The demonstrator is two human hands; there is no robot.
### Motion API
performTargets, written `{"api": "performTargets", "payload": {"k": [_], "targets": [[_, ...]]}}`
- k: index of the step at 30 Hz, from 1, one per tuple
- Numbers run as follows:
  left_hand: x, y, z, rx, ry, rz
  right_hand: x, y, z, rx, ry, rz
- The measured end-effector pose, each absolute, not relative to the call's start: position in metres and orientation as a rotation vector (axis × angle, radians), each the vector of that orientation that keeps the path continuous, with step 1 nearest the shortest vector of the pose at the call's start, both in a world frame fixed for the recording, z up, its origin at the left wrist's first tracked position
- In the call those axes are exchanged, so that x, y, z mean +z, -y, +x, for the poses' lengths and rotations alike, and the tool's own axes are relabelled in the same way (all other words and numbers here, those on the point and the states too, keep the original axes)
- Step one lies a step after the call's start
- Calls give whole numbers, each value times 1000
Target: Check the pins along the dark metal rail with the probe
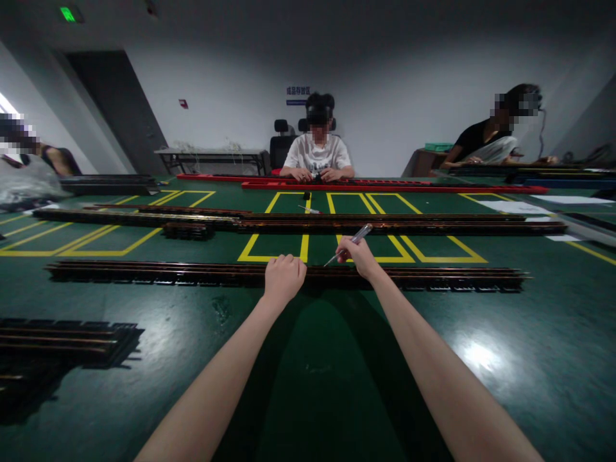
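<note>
A long bundle of thin dark strips (158, 272) with coppery edges lies crosswise on the green table in front of me. My left hand (285, 276) is closed over the middle of this bundle, its fingertips hidden on the far side. In my right hand (356, 253) is a screwdriver (360, 233) with a clear handle, held in a slant. Its thin shaft points down and left, and the tip is at the bundle's far edge, just right of my left hand. Whether the tip touches a strip I cannot tell.
Farther back lie more long strips (433, 226), a short stack (187, 231) and a second thin tool (310, 210). Another dark stack (62, 340) is at near left. Red rails (385, 186) cross the far side, where a person (317, 151) sits. White papers (513, 207) lie at right.
</note>
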State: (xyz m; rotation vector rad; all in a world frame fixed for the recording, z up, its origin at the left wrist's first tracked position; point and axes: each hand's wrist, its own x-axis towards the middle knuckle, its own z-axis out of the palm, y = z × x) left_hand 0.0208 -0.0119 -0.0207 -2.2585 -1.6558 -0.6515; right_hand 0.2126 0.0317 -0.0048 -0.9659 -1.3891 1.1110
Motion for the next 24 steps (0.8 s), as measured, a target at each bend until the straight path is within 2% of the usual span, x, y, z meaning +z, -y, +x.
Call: {"api": "performTargets", "payload": {"k": [24], "targets": [[-21, 13, 21, -619, 1645, -2239, -6, -33, 212, 1120, 1369, -973]]}}
